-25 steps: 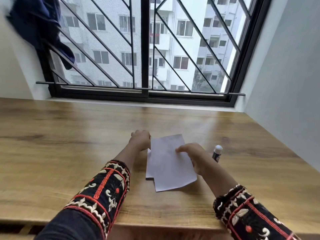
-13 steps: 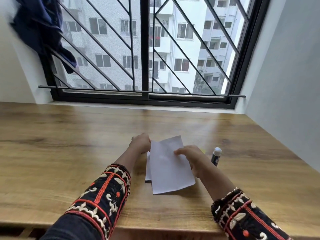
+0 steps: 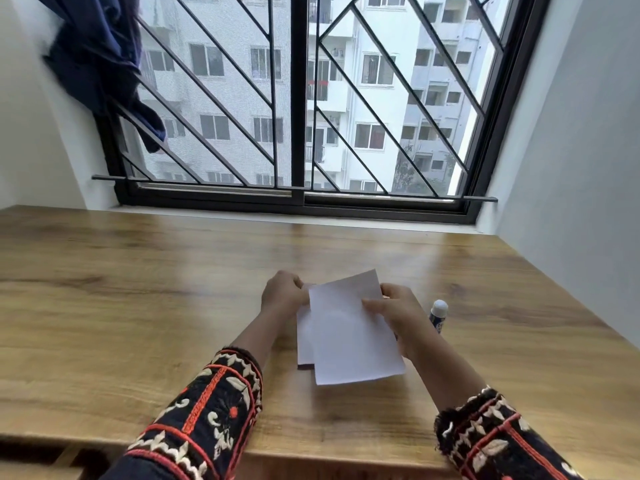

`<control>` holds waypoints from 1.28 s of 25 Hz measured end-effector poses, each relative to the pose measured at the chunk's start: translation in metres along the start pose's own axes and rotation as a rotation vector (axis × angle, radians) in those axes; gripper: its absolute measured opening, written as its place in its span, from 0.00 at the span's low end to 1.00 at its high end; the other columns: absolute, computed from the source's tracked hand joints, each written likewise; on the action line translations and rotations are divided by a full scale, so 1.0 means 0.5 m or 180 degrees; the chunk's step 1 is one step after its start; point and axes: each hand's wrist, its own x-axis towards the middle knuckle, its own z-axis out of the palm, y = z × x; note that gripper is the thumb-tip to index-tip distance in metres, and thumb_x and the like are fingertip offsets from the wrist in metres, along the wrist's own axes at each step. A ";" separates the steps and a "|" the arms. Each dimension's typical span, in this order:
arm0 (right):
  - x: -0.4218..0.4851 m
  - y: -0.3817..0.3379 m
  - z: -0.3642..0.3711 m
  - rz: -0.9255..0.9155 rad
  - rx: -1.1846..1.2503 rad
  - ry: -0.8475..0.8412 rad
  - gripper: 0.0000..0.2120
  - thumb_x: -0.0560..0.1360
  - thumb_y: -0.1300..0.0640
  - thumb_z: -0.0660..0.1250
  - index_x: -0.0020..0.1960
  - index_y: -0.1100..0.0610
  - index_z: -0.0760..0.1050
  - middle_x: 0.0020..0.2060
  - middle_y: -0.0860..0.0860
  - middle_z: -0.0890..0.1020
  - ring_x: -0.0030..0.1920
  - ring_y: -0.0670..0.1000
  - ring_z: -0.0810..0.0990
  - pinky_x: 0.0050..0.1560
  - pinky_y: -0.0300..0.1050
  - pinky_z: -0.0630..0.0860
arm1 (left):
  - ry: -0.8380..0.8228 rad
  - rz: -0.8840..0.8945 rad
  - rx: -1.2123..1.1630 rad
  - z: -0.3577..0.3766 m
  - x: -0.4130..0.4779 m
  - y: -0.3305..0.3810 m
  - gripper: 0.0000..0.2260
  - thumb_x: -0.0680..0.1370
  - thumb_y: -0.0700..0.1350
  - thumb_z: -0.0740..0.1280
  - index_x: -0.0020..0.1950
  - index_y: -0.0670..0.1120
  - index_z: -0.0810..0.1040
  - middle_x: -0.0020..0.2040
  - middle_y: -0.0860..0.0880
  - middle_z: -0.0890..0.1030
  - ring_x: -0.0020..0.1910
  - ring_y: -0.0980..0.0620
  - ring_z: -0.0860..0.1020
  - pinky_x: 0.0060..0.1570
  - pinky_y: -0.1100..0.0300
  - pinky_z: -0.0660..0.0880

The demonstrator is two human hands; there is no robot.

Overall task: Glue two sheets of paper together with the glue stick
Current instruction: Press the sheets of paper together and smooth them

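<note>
Two white paper sheets lie overlapped on the wooden table (image 3: 138,306). The top sheet (image 3: 349,337) is turned slightly clockwise; the lower sheet (image 3: 304,341) shows only as a strip along its left side. My left hand (image 3: 282,294) grips the papers at their upper left edge with curled fingers. My right hand (image 3: 394,313) pinches the top sheet's right edge, thumb lying on the paper. A glue stick (image 3: 438,315) with a white cap and blue body stands upright just right of my right hand, partly hidden by it.
A barred window (image 3: 298,133) runs along the table's far edge, with dark blue cloth (image 3: 100,64) hanging on its left. A grey wall (image 3: 571,202) bounds the table on the right. The table's front edge lies close to my sleeves.
My right hand shifted from pressing on top of the sheet to pinching its right edge. The view tilted down a little. The papers and glue stick stayed roughly in place.
</note>
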 end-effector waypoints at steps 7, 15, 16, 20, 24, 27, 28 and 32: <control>-0.011 -0.020 -0.007 -0.0410 0.0406 0.0196 0.10 0.72 0.68 0.63 0.42 0.53 0.75 0.38 0.53 0.81 0.37 0.54 0.79 0.36 0.44 0.75 | 0.0001 -0.0069 -0.2460 -0.021 -0.057 0.040 0.06 0.71 0.34 0.69 0.36 0.42 0.77 0.32 0.46 0.78 0.26 0.52 0.75 0.28 0.63 0.72; -0.015 -0.029 0.000 -0.0891 0.0504 0.0521 0.07 0.74 0.63 0.64 0.40 0.54 0.77 0.36 0.53 0.82 0.36 0.54 0.79 0.41 0.50 0.75 | -0.0267 -0.0210 -0.3284 -0.033 -0.085 0.071 0.04 0.74 0.34 0.66 0.40 0.39 0.78 0.20 0.52 0.79 0.16 0.57 0.73 0.18 0.70 0.67; -0.015 -0.028 0.001 -0.0921 0.0531 0.0572 0.07 0.74 0.62 0.65 0.39 0.54 0.77 0.35 0.53 0.82 0.36 0.54 0.78 0.41 0.50 0.75 | -0.0284 -0.0232 -0.3375 -0.034 -0.086 0.072 0.04 0.74 0.34 0.65 0.40 0.39 0.78 0.21 0.51 0.80 0.17 0.57 0.74 0.18 0.69 0.68; -0.011 -0.026 0.004 -0.0959 0.0604 0.0703 0.09 0.73 0.60 0.67 0.34 0.56 0.78 0.33 0.56 0.80 0.36 0.55 0.76 0.41 0.50 0.73 | -0.0320 -0.0258 -0.3526 -0.033 -0.088 0.073 0.05 0.74 0.33 0.64 0.41 0.40 0.78 0.22 0.50 0.80 0.18 0.56 0.73 0.20 0.69 0.70; -0.006 -0.036 0.002 -0.1051 0.0746 0.0775 0.07 0.70 0.63 0.71 0.35 0.54 0.77 0.32 0.51 0.81 0.35 0.52 0.77 0.39 0.47 0.75 | -0.0350 -0.0167 -0.3656 -0.030 -0.088 0.074 0.09 0.73 0.29 0.61 0.41 0.39 0.79 0.24 0.50 0.82 0.21 0.55 0.77 0.22 0.68 0.73; 0.003 -0.037 0.003 -0.0999 0.0747 0.0874 0.11 0.71 0.61 0.70 0.31 0.54 0.77 0.28 0.48 0.80 0.31 0.49 0.75 0.35 0.44 0.73 | -0.0381 -0.0150 -0.3636 -0.028 -0.089 0.073 0.09 0.74 0.30 0.62 0.41 0.41 0.79 0.24 0.50 0.82 0.20 0.56 0.76 0.23 0.67 0.71; 0.005 -0.037 0.002 -0.0957 0.0791 0.0888 0.11 0.71 0.61 0.70 0.30 0.54 0.77 0.27 0.48 0.79 0.31 0.50 0.75 0.36 0.44 0.73 | -0.0384 -0.0139 -0.3636 -0.028 -0.089 0.072 0.09 0.74 0.30 0.62 0.41 0.41 0.79 0.24 0.50 0.81 0.20 0.56 0.75 0.22 0.68 0.70; 0.006 -0.043 -0.002 -0.0807 0.1088 0.0795 0.06 0.68 0.65 0.72 0.41 0.57 0.77 0.32 0.53 0.80 0.33 0.53 0.78 0.38 0.47 0.77 | -0.0449 -0.0067 -0.3756 -0.026 -0.092 0.071 0.11 0.73 0.27 0.60 0.41 0.39 0.79 0.25 0.50 0.82 0.21 0.55 0.77 0.22 0.69 0.72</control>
